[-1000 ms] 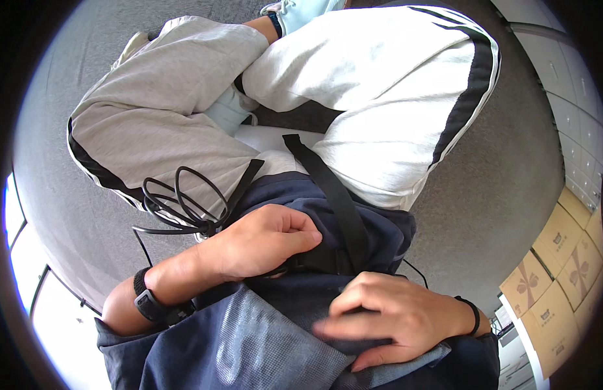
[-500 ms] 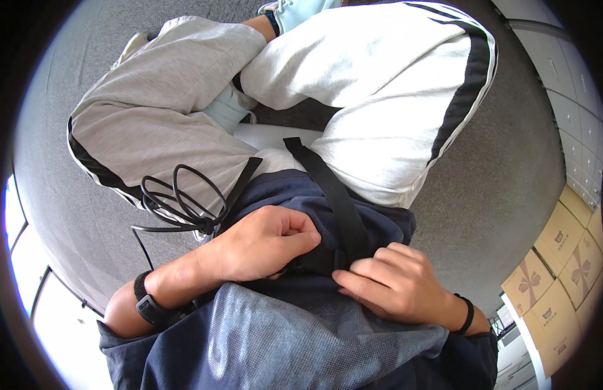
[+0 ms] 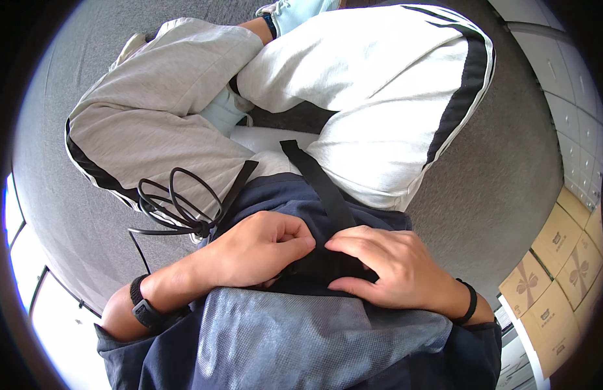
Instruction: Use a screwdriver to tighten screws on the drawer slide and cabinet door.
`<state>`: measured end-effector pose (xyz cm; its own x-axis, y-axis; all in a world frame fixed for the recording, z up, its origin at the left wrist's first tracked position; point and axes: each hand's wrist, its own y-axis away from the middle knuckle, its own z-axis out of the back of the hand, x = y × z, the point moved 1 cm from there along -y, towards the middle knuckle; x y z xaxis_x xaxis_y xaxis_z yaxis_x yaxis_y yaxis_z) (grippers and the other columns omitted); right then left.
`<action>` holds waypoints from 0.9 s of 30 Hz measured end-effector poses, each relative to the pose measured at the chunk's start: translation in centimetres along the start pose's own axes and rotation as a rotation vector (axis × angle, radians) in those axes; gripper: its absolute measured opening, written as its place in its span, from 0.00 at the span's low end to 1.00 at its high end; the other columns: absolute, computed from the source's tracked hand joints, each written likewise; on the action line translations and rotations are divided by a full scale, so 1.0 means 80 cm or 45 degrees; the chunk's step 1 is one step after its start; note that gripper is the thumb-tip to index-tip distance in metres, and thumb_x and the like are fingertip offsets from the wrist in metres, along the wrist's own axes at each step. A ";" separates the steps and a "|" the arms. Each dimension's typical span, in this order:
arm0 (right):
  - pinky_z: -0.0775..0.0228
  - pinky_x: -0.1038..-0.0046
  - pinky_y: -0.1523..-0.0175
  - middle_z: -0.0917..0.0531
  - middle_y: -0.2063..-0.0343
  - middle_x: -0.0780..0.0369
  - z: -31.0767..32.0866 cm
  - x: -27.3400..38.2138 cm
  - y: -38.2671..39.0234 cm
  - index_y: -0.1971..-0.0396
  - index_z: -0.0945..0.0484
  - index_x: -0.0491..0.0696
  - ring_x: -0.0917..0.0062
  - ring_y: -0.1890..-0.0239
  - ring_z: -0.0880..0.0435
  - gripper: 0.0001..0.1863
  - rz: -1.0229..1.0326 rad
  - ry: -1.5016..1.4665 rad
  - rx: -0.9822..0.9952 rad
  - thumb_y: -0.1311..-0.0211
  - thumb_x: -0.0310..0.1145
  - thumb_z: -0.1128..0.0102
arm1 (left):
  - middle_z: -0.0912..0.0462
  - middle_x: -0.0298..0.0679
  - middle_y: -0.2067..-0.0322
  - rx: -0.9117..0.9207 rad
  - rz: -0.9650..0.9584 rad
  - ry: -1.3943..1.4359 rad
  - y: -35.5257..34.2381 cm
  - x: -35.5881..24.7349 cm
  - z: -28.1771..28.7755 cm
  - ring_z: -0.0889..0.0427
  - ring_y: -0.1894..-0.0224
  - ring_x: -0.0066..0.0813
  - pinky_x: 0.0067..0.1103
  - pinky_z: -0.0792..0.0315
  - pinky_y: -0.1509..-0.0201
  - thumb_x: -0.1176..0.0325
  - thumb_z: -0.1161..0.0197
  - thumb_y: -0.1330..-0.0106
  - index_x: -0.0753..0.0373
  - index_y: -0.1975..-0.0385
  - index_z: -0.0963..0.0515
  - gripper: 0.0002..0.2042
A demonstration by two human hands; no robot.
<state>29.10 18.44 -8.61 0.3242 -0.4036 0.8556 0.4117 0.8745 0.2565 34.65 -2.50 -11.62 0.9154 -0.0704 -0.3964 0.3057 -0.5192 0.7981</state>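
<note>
At my waist, my left hand (image 3: 266, 248) is closed, thumb pressed against curled fingers. A black piece shows at its underside, too dark and hidden to make out. My right hand (image 3: 396, 266) lies across from it with thumb and forefinger spread apart over dark material. A wide black strap (image 3: 312, 175) runs from under the right fingers up across my lap, its end free. Another black strap end (image 3: 244, 177) lies beyond my left forearm. Beside that forearm is a tied coil of black cable (image 3: 184, 208). My navy shirt (image 3: 269, 195) bunches around both hands.
My crossed legs in light grey trousers (image 3: 379, 84) rest on a grey carpet (image 3: 503, 175). Stacked cardboard boxes (image 3: 555, 292) stand at the right, with white cabinets (image 3: 549, 65) farther up. A bright area is at the left edge.
My right hand has shifted up and slightly left, nearer the left hand, and its thumb and forefinger have spread apart. The left hand has barely moved.
</note>
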 end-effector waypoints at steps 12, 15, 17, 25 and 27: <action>0.28 0.73 0.69 0.21 0.70 0.61 0.003 0.004 -0.002 0.65 0.23 0.44 0.69 0.72 0.19 0.20 -0.205 -0.108 0.098 0.55 0.40 0.30 | 0.28 0.29 0.85 0.001 -0.012 0.002 0.003 -0.002 -0.007 0.32 0.86 0.14 0.16 0.39 0.83 0.64 0.47 0.33 0.67 0.69 0.24 0.12; 0.29 0.72 0.71 0.22 0.70 0.61 0.009 0.001 0.000 0.65 0.24 0.44 0.69 0.74 0.20 0.19 -0.226 -0.166 0.116 0.52 0.41 0.32 | 0.27 0.29 0.85 0.009 -0.041 0.011 0.004 -0.003 -0.009 0.33 0.85 0.14 0.17 0.39 0.82 0.64 0.46 0.33 0.67 0.69 0.24 0.12; 0.30 0.72 0.73 0.24 0.70 0.61 0.012 0.001 0.001 0.64 0.25 0.44 0.69 0.76 0.21 0.19 -0.220 -0.179 0.132 0.50 0.42 0.34 | 0.27 0.30 0.85 0.021 -0.047 0.008 0.004 -0.004 -0.009 0.33 0.85 0.13 0.17 0.39 0.82 0.64 0.46 0.33 0.68 0.69 0.24 0.12; 0.30 0.72 0.74 0.24 0.77 0.62 -0.007 -0.002 -0.008 0.75 0.23 0.43 0.70 0.77 0.21 0.18 -0.174 -0.136 0.108 0.56 0.43 0.28 | 0.26 0.32 0.84 -0.024 -0.063 -0.128 0.007 -0.011 -0.011 0.33 0.80 0.14 0.19 0.37 0.76 0.66 0.45 0.34 0.69 0.70 0.24 0.11; 0.30 0.73 0.75 0.23 0.79 0.62 -0.008 -0.004 -0.009 0.78 0.23 0.42 0.71 0.79 0.21 0.19 -0.032 -0.017 0.046 0.56 0.44 0.29 | 0.26 0.32 0.84 -0.036 -0.084 -0.126 0.007 -0.012 -0.010 0.33 0.80 0.14 0.19 0.38 0.76 0.66 0.45 0.34 0.69 0.71 0.24 0.11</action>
<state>29.25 17.77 -9.33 0.3029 -0.4219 0.8546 0.3884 0.8735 0.2936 34.18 -2.02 -10.41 0.8631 -0.1217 -0.4901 0.3728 -0.5010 0.7810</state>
